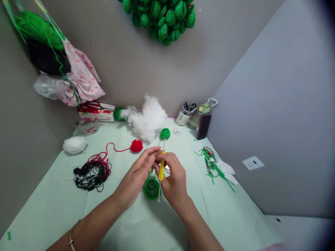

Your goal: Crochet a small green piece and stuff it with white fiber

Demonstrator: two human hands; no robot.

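In the middle of the head view my right hand [174, 179] is closed on a crochet hook with a yellow handle [161, 170]. The hook stands nearly upright, one metal end pointing away and the other toward me. My left hand [137, 176] is beside it, fingers pressed together on green yarn [151, 170]; the exact pinch is hidden. Just under the hands shows a round green piece [152, 189] with a hollow-looking middle, and I cannot tell whether it hangs or rests on the table. Beyond the fingertips lies a green yarn ball [165, 133], its strand running toward my hands.
White stuffing [148, 118] is heaped at the back, near a red yarn ball [136, 145]. Tangled black yarn [91, 174] and white yarn [75, 144] lie left. Green scraps [213, 162], a phone [204, 127] and a tool-filled can [184, 116] are right. Scissors [96, 106] rest on a box.
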